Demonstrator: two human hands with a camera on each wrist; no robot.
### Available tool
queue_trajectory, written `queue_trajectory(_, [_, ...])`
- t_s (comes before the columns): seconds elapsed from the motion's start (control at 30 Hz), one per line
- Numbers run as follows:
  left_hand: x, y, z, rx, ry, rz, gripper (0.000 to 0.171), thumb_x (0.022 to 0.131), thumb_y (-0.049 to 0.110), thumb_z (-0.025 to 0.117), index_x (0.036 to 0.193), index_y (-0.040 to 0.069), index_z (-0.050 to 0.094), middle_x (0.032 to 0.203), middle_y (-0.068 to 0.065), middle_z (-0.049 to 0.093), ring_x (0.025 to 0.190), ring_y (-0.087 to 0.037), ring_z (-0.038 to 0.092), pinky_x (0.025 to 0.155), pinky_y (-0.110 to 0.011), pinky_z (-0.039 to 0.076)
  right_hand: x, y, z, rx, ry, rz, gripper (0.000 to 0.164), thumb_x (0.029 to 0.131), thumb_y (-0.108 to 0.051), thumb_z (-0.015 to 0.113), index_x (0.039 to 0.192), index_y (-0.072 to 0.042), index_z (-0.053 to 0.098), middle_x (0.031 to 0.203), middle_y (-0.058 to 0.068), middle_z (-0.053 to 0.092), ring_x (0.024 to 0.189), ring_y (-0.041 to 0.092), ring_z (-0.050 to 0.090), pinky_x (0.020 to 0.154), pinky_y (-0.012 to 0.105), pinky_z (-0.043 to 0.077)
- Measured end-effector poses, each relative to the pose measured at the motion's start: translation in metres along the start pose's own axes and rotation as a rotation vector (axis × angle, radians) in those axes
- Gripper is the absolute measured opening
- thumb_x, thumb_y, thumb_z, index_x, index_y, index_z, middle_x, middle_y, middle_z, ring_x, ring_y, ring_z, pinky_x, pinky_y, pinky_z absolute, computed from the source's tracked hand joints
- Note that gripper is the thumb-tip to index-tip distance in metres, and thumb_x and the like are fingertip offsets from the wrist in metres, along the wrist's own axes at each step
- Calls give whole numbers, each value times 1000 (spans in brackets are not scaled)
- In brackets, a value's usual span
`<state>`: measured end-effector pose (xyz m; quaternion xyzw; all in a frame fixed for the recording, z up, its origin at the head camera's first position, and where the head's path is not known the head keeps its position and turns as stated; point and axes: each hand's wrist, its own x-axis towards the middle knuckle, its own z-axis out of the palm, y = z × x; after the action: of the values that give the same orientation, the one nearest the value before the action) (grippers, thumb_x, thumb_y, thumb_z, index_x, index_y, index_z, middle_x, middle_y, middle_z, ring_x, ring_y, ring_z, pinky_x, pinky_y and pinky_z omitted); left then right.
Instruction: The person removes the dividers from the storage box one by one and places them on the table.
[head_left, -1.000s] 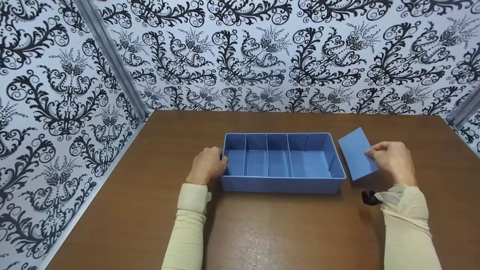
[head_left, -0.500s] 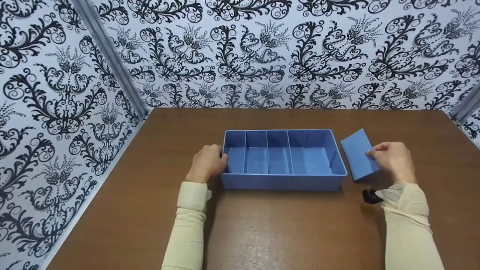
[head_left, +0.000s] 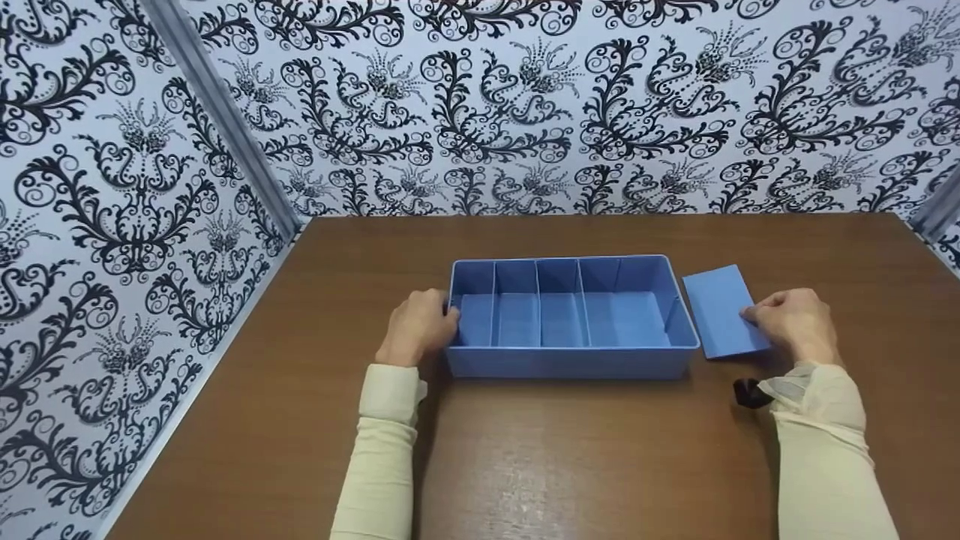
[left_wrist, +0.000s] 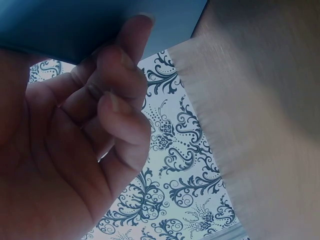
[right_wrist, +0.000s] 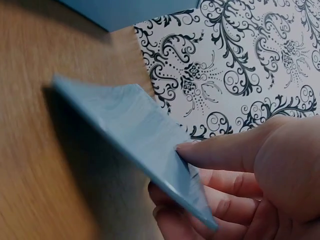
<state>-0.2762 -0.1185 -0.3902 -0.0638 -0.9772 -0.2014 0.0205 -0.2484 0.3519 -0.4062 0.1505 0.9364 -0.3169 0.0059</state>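
As a person's right hand [head_left: 796, 321] pinches it by the right long edge, thumb above and fingers beneath, a thin blue panel [head_left: 720, 307] tilts over the desk [head_left: 585, 457], just beside the tray's right end, toward the desk's right edge. Held from one side only, the panel could twist or drop should the thumb ease, and a swing leftward might knock its corner against the tray's rim. Its long axis runs between the desk's far and near edges, the far end facing the patterned wall [head_left: 510, 97] and the near end angled slightly toward the right edge. Whether its lower side touches the desk is unclear. Lying lengthwise to the desk's far edge, the blue tray [head_left: 570, 363] shows four compartments, the rightmost widest; the left hand [head_left: 420, 324] grips its left end, thumb over the rim.
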Motion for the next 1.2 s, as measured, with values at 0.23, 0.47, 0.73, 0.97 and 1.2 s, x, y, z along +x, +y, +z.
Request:
queue_trajectory(0.23, [1, 0, 0, -4, -4, 0, 24, 97, 22, 56, 99, 2, 70, 90, -13, 67, 75, -26, 60, 71, -44, 48, 1, 3, 3, 4, -13, 13, 44, 94, -32, 62, 107, 9, 68, 115, 33, 61, 96, 40, 58, 66, 34, 42])
queue_trajectory(0.47, [1, 0, 1, -23, -15, -21, 26, 98, 23, 56, 104, 2, 70, 93, -13, 68, 77, -27, 61, 72, -43, 48, 1, 3, 4, -7, -20, 34, 44, 93, -31, 63, 107, 10, 68, 114, 33, 60, 96, 40, 55, 67, 34, 41])
queue_trajectory(0.73, [0, 0, 1, -27, -12, -26, 27, 98, 22, 56, 108, 1, 70, 93, -13, 67, 78, -26, 61, 73, -42, 49, 5, 6, 5, -33, -16, 41, 41, 93, -31, 64, 103, 8, 71, 107, 30, 62, 95, 40, 54, 66, 34, 42])
queue_trajectory(0.97, [0, 1, 2, -13, 2, -16, 25, 97, 21, 57, 101, 1, 70, 86, -11, 66, 75, -25, 59, 72, -42, 49, 7, 9, 5, -68, -30, 35, 42, 93, -32, 63, 109, 6, 70, 123, 37, 55, 111, 53, 49, 86, 52, 45])
queue_trajectory(1.2, [0, 1, 1, -18, -8, -26, 25, 98, 22, 56, 103, 1, 70, 86, -12, 66, 75, -25, 60, 71, -41, 49, 6, 9, 5, -71, -31, 40, 43, 93, -31, 62, 111, 7, 69, 125, 38, 53, 113, 54, 49, 89, 53, 45])
